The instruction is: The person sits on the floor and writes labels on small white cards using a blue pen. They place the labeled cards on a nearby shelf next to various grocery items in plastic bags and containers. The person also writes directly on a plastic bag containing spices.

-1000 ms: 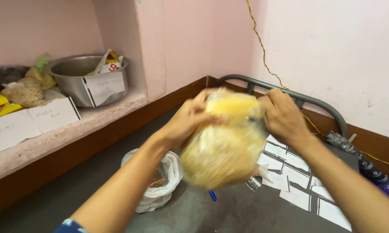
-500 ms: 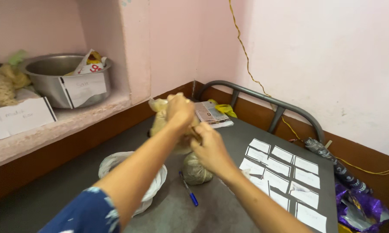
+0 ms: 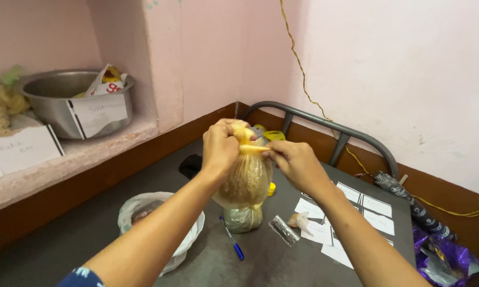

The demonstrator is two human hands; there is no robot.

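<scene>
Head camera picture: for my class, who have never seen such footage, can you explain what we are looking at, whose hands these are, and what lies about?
The camera sits on a person's head and looks down, so both forearms are the wearer's own. The left hand grips the neck of a yellowish plastic bag of grain; the right hand pinches its twisted top. On the dark table lie a smaller bag, a blue pen, white paper slips and an open white bag. A metal bowl stands on the ledge at left.
</scene>
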